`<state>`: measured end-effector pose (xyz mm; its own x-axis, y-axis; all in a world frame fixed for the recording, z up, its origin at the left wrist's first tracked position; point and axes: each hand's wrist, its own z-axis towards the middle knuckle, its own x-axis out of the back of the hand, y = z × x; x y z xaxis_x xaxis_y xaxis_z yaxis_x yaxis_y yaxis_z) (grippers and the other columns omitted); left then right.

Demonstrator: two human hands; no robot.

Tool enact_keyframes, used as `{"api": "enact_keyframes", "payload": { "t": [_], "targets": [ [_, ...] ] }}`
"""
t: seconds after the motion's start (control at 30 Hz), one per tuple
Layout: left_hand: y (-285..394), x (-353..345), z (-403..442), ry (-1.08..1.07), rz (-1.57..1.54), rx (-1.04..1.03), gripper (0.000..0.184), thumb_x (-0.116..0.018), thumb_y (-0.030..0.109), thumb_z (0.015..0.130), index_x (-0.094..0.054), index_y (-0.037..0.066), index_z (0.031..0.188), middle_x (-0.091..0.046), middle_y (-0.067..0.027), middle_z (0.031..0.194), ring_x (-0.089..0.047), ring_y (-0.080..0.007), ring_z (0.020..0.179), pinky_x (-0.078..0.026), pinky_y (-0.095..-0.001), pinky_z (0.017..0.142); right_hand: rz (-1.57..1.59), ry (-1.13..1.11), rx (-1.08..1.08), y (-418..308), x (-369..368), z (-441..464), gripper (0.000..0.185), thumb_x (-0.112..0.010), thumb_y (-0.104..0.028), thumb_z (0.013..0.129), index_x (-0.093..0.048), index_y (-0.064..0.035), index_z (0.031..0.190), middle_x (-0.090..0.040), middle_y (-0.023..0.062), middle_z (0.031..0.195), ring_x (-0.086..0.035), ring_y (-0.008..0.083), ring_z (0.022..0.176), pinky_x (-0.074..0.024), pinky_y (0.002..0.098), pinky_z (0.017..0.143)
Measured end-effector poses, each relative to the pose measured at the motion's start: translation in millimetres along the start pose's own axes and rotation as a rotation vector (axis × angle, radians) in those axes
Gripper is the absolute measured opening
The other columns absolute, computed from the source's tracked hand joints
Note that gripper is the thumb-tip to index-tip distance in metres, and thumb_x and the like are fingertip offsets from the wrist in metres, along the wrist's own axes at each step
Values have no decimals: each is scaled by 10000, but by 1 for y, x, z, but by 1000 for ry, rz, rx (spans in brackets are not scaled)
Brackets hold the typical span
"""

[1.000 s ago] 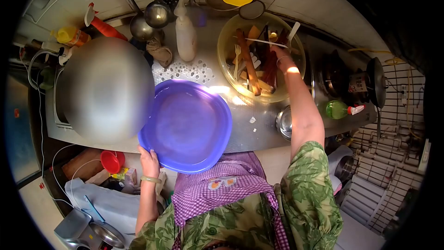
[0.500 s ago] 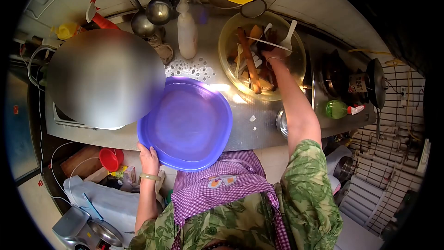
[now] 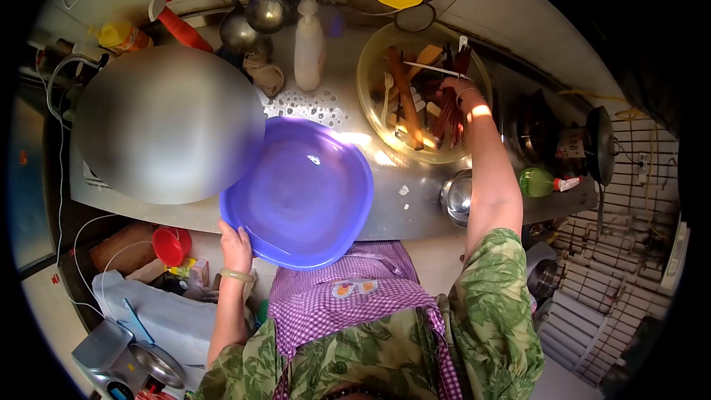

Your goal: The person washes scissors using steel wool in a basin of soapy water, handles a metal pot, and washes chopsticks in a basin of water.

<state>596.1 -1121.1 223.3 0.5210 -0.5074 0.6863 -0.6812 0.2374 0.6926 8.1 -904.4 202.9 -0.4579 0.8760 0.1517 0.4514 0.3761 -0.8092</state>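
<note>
My left hand (image 3: 235,247) grips the near left rim of a purple plastic basin (image 3: 304,192), which sits at the counter's front edge with nothing visible in it. My right hand (image 3: 461,92) reaches into a large yellowish basin (image 3: 374,122), its fingers closed around a bundle of dark red chopsticks (image 3: 449,120). Other utensils lie in that basin: a wooden rolling pin (image 3: 404,100), a pale fork (image 3: 386,96) and a wooden spatula (image 3: 424,59). A thin white stick (image 3: 433,69) crosses above them, beside my right hand.
A large blurred grey round shape (image 3: 170,126) covers the left of the counter. A pump bottle (image 3: 308,48) stands behind the purple basin. Near my right forearm are a metal bowl (image 3: 458,196) and a green spray bottle (image 3: 537,182). Ladles (image 3: 267,11) hang at the back.
My right hand has shifted right within the yellowish basin, and the dark red chopsticks now show in it. The white spoon at that side is now mostly hidden. My left hand keeps its grip.
</note>
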Motion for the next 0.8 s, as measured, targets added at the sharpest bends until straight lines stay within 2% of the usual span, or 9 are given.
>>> {"api": "enact_keyframes", "payload": {
  "t": [0.07, 0.17, 0.27, 0.37, 0.47, 0.57, 0.67, 0.77, 0.8],
  "targets": [
    [7, 4, 0, -48, -25, 104, 310, -416, -1, 851, -329, -71, 1141, -555, -290, 912, -561, -434, 838, -428, -444, 747, -145, -41, -75, -25, 3, -13, 138, -654, -76, 669, -584, -32, 780, -583, 82, 652, -581, 203, 545, -489, 311, 492],
    [19, 9, -1, -90, -12, 171, 311, -413, 11, 854, -327, -67, 1142, -548, -298, 915, -552, -449, 840, -425, -452, 743, -405, -68, -105, -50, 1, -29, 90, -639, -85, 656, -563, -42, 679, -558, 73, 572, -536, 185, 483, -443, 305, 452],
    [7, 5, -1, 17, 74, -43, 235, -414, 11, 859, -310, -60, 1057, -570, -288, 717, -582, -448, 656, -450, -474, 585, -607, -127, 52, -52, 3, -22, 91, -620, -90, 639, -542, -43, 640, -531, 68, 547, -504, 185, 444, -397, 307, 428],
    [3, 4, -1, 22, 47, -30, 248, -418, 17, 858, -305, -59, 1065, -573, -297, 730, -588, -446, 684, -445, -487, 600, -222, -38, 82, -68, 0, -48, 101, -618, -66, 661, -529, -26, 636, -517, 70, 539, -510, 185, 448, -406, 319, 441],
    [-3, 3, 0, 15, 44, -26, 266, -424, 24, 856, -302, -50, 1081, -576, -309, 759, -581, -463, 717, -444, -499, 625, 56, 224, 352, -74, -15, -50, 110, -617, -36, 688, -545, 12, 755, -535, 77, 560, -539, 187, 474, -432, 338, 462],
    [2, 9, 0, -34, 0, 37, 291, -430, 41, 858, -292, -39, 1102, -576, -317, 785, -569, -482, 752, -439, -515, 655, -126, 346, 552, -80, -18, -44, 241, -613, 12, 729, -521, 37, 951, -593, 102, 697, -586, 194, 548, -474, 335, 523],
    [2, 11, -1, -63, 31, 64, 327, -435, 59, 856, -308, -46, 1138, -564, -325, 874, -554, -483, 825, -434, -496, 726, 53, 440, 934, -84, -39, -64, 365, -609, 44, 753, -464, 35, 1088, -615, 117, 871, -611, 185, 621, -478, 311, 579],
    [1, 12, -1, -71, 59, 59, 319, -435, 74, 860, -312, -43, 1131, -558, -328, 912, -548, -485, 847, -430, -500, 745, 194, 382, 964, -90, -35, -62, 367, -602, 70, 764, -461, 29, 1101, -608, 118, 965, -607, 175, 645, -477, 300, 624],
    [-1, 13, -1, -90, 64, 73, 357, -437, 81, 861, -296, -46, 1164, -556, -329, 921, -546, -485, 851, -430, -499, 750, 57, 474, 910, -95, -30, -65, 332, -616, 62, 754, -492, 24, 1059, -616, 101, 944, -597, 178, 689, -478, 328, 664]
  ]
}}
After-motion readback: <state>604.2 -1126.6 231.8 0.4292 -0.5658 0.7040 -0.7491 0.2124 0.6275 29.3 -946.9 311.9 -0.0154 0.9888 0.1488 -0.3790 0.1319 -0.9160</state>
